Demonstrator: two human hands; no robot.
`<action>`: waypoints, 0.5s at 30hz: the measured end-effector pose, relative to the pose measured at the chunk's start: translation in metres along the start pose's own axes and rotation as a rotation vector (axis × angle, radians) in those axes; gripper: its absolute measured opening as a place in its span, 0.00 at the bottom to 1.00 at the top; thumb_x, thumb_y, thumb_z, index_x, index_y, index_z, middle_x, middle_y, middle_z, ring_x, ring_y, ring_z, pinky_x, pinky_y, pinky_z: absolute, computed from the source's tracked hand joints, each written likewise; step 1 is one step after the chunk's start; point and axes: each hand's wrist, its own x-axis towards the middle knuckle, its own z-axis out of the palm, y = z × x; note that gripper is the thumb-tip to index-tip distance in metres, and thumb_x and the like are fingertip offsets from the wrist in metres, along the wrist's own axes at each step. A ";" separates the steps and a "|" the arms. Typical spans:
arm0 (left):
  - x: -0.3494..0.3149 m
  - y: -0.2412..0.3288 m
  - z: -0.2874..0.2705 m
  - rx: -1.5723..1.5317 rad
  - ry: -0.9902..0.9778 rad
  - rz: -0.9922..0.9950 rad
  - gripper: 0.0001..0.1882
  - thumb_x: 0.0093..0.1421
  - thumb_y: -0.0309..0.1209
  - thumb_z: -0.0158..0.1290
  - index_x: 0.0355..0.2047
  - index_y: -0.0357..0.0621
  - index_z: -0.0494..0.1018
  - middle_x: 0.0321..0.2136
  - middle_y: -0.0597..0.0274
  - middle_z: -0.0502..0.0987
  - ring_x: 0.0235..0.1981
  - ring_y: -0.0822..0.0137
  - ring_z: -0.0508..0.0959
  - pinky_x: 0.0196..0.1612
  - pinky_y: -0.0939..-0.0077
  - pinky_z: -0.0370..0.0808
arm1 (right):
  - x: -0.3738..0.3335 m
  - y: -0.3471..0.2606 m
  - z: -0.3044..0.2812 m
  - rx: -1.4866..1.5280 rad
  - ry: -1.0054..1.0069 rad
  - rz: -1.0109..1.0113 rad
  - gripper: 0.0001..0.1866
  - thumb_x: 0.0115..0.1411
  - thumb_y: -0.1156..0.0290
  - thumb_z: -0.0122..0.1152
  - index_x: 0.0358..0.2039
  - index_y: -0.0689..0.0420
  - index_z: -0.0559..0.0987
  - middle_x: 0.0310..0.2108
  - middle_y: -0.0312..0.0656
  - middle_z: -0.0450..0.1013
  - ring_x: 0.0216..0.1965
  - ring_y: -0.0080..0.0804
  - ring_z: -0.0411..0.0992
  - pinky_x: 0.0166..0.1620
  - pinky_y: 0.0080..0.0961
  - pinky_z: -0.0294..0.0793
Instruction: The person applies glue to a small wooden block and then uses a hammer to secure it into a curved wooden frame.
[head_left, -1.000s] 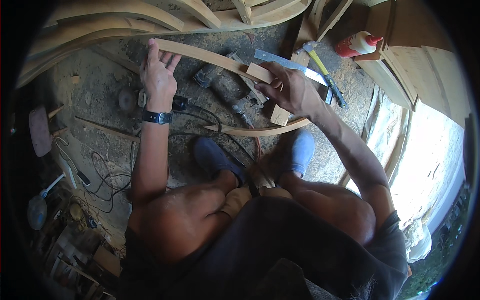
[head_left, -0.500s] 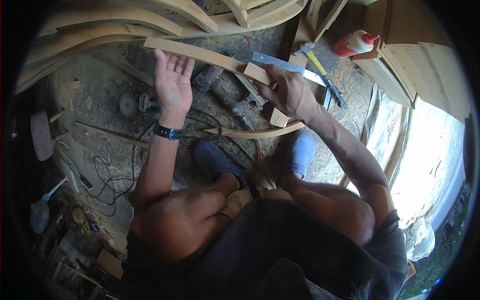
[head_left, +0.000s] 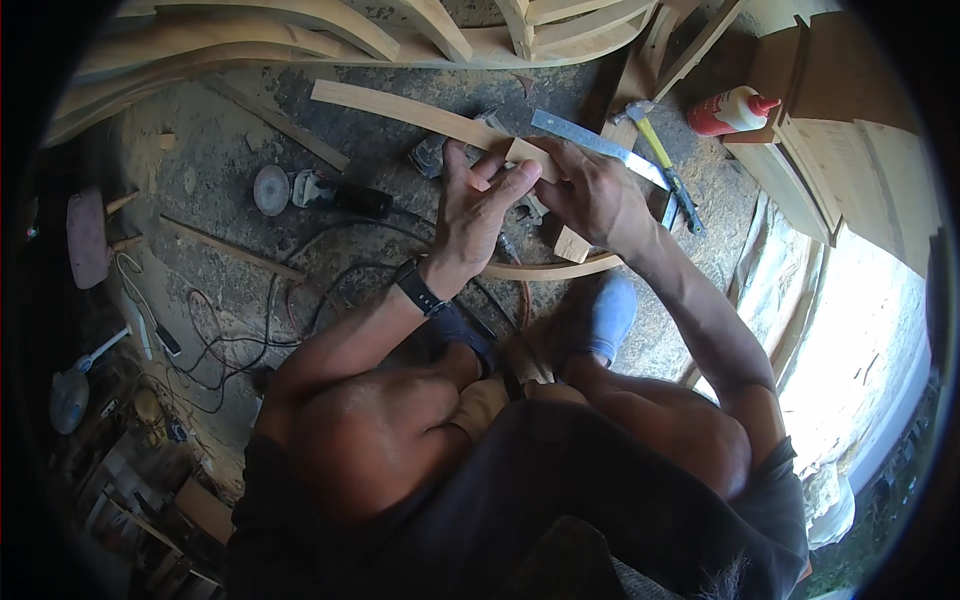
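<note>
A long, slightly curved wooden strip point(head_left: 400, 112) is held up over the floor, its free end pointing to the far left. At its right end a short wooden piece point(head_left: 526, 153) overlaps it. My right hand point(head_left: 600, 190) is closed round this joined end, with fingers hiding part of both pieces. My left hand point(head_left: 468, 222), with a dark watch on the wrist, grips the same end; its thumb presses on the short piece and its fingers are behind the strip. Beyond my right hand lies a flat metal square point(head_left: 590, 140), partly covered.
A yellow-handled hammer point(head_left: 655, 145) and a red-and-white glue bottle point(head_left: 730, 110) lie to the right. An angle grinder point(head_left: 340, 195) with loose cables rests on the left floor. Curved wooden frames point(head_left: 300, 45) span the far side. Another curved strip point(head_left: 560, 270) lies before my feet.
My left hand has moved right from beneath the strip's far-left end, where it was open, and now grips the joined end beside my right hand. The strip has shifted slightly right.
</note>
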 end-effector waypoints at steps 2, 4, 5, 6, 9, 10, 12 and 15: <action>-0.001 0.002 0.000 -0.007 0.021 -0.005 0.30 0.62 0.22 0.59 0.57 0.40 0.53 0.52 0.50 0.72 0.53 0.64 0.75 0.56 0.70 0.75 | 0.001 -0.002 0.001 -0.004 0.005 -0.020 0.26 0.58 0.66 0.67 0.55 0.59 0.73 0.38 0.53 0.78 0.36 0.53 0.78 0.37 0.41 0.78; -0.001 0.003 -0.002 0.001 0.012 0.002 0.30 0.62 0.22 0.59 0.57 0.40 0.54 0.52 0.50 0.72 0.53 0.65 0.75 0.55 0.71 0.75 | 0.003 -0.006 0.001 -0.023 -0.006 -0.027 0.27 0.58 0.67 0.67 0.56 0.59 0.72 0.38 0.53 0.78 0.36 0.53 0.79 0.37 0.40 0.78; -0.002 0.004 -0.003 0.004 0.009 0.005 0.29 0.62 0.22 0.59 0.58 0.40 0.54 0.51 0.51 0.72 0.53 0.65 0.75 0.55 0.71 0.76 | 0.003 -0.007 0.001 -0.020 0.001 -0.039 0.27 0.58 0.67 0.67 0.56 0.59 0.72 0.38 0.53 0.78 0.36 0.53 0.79 0.37 0.40 0.78; -0.002 0.004 -0.002 0.010 0.002 0.014 0.30 0.62 0.22 0.59 0.58 0.40 0.54 0.51 0.51 0.72 0.53 0.65 0.75 0.55 0.71 0.75 | 0.003 -0.007 0.002 -0.018 0.007 -0.049 0.27 0.57 0.68 0.67 0.57 0.59 0.72 0.38 0.53 0.78 0.36 0.52 0.79 0.38 0.40 0.78; -0.005 0.006 0.001 0.015 -0.007 0.047 0.31 0.62 0.21 0.59 0.59 0.41 0.53 0.51 0.50 0.72 0.53 0.65 0.75 0.55 0.71 0.75 | 0.003 -0.010 0.001 -0.017 0.027 -0.074 0.27 0.57 0.69 0.68 0.57 0.60 0.72 0.38 0.52 0.78 0.37 0.52 0.79 0.38 0.39 0.79; -0.007 0.007 0.004 0.009 -0.004 0.061 0.32 0.62 0.21 0.59 0.59 0.42 0.52 0.51 0.50 0.72 0.54 0.65 0.74 0.55 0.71 0.75 | 0.002 -0.012 0.000 -0.018 0.034 -0.080 0.28 0.57 0.70 0.68 0.57 0.60 0.72 0.38 0.52 0.78 0.37 0.52 0.79 0.39 0.39 0.79; -0.008 0.008 0.007 0.008 -0.001 0.076 0.33 0.61 0.21 0.59 0.60 0.42 0.52 0.52 0.50 0.72 0.54 0.64 0.74 0.56 0.70 0.75 | 0.003 -0.012 0.000 -0.023 0.050 -0.108 0.28 0.57 0.70 0.68 0.57 0.60 0.72 0.38 0.52 0.78 0.38 0.52 0.78 0.40 0.39 0.79; -0.008 0.009 0.008 0.029 -0.001 0.085 0.35 0.61 0.20 0.58 0.62 0.43 0.50 0.52 0.49 0.72 0.54 0.64 0.74 0.57 0.70 0.75 | 0.003 -0.016 -0.002 -0.023 0.057 -0.119 0.28 0.56 0.71 0.68 0.56 0.61 0.72 0.39 0.52 0.77 0.39 0.51 0.78 0.41 0.39 0.79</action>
